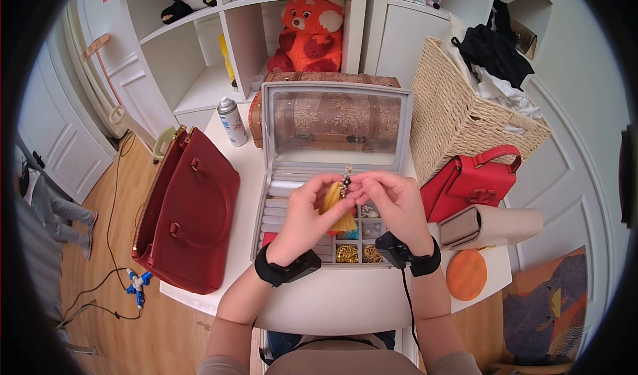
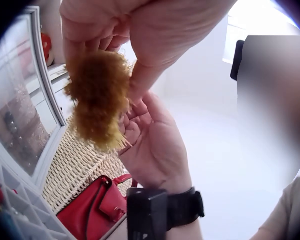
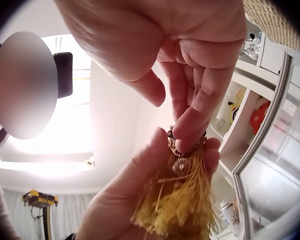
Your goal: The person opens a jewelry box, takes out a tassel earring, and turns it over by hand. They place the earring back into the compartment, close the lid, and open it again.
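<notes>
Yellow tassel (image 1: 339,209): one, two hands.

Mustard-yellow tassel (image 1: 337,205) with a dark metallic cap; grey jewellery box (image 1: 286,175) with a clear lid, gold pieces (image 1: 347,254) in its near compartments; dark red handbag (image 1: 189,212) at the left edge of the white table (image 1: 332,302); bright red bag (image 1: 468,182) and orange disc (image 1: 466,274) at the right edge; cream woven basket (image 1: 452,119); brown floral-patterned chest (image 1: 332,79); red-orange plush toy (image 1: 309,36); black wristbands (image 1: 282,268)
</notes>
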`<state>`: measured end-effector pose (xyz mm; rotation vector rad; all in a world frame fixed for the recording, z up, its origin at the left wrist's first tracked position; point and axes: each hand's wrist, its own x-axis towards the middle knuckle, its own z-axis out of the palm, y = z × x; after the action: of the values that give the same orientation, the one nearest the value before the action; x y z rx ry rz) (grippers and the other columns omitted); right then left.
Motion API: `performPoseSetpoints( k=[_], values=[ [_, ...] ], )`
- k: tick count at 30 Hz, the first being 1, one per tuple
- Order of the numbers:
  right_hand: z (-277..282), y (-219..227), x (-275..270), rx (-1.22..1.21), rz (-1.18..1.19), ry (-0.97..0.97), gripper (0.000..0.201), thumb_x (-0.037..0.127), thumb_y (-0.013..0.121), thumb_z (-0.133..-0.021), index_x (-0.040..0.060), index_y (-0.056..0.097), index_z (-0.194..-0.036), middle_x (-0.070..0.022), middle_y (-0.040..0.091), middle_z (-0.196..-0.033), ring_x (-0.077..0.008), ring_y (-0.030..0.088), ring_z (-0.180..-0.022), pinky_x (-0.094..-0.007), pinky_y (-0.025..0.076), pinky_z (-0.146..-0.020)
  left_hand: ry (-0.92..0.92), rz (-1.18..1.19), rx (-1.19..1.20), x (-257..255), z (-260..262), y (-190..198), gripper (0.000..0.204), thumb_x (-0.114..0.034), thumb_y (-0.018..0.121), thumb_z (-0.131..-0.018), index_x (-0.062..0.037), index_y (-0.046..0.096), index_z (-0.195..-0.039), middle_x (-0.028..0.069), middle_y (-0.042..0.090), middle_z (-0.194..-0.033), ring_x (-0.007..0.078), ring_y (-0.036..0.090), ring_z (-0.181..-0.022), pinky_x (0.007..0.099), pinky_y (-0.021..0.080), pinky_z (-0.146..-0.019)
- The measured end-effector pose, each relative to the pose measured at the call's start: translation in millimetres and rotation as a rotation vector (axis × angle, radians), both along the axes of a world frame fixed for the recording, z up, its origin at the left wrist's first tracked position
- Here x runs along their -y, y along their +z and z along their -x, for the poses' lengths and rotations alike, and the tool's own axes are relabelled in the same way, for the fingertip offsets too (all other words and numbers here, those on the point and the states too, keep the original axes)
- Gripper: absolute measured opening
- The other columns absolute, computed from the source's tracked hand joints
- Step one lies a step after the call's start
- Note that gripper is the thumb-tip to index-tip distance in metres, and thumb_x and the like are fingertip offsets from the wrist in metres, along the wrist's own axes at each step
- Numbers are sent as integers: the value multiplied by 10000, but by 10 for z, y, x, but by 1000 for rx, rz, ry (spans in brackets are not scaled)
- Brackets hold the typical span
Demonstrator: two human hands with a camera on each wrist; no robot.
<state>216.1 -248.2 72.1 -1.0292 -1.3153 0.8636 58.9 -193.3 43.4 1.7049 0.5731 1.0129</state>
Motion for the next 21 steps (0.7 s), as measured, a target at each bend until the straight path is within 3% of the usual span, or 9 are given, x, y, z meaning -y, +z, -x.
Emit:
performPoseSetpoints(
  k=[2, 5, 8, 16, 21],
  values=[
    [-3, 6, 5, 26, -20, -3, 165, 82, 543, -901, -48, 591, -991, -63, 635, -801, -81, 607, -718, -209, 512, -664, -58, 145, 110, -15, 21, 29, 253, -18, 558, -875, 17, 488, -1116, 79, 610, -995, 114, 592, -906, 252, 484, -807],
    [-22, -40, -9, -11, -52, -53, 157, 74, 541, -896, -43, 596, -984, -50, 632, -808, -84, 607, -741, -207, 500, -663, -211, 325, 251, -35, 49, 70, 220, -41, 536, -894, 25, 493, -1099, 84, 619, -994, 133, 616, -910, 244, 492, -807],
    [-46, -61, -38, 56, -85, -102, 157, 62, 556, -877, -40, 595, -990, -46, 619, -840, -92, 602, -735, -208, 483, -645, -260, 375, 228, -12, 64, 110, 195, -53, 515, -911, 12, 498, -1093, 71, 613, -1011, 114, 611, -907, 240, 494, -797],
    [-18, -5, -39, 322, -277, -14, 203, 61, 663, -786, -30, 595, -955, -70, 594, -879, -112, 549, -667, -226, 456, -607, -301, 279, 157, 49, 71, 113, 206, -111, 479, -942, 0, 507, -1113, 39, 612, -1015, 65, 565, -914, 202, 449, -794],
    [9, 33, 5, 329, -215, -34, 190, 58, 679, -770, -27, 596, -917, -67, 597, -874, -114, 550, -675, -230, 456, -609, -285, 316, 210, 81, 85, 140, 219, -139, 452, -958, -5, 496, -1127, 15, 598, -952, 47, 535, -884, 209, 431, -782]
  ],
)
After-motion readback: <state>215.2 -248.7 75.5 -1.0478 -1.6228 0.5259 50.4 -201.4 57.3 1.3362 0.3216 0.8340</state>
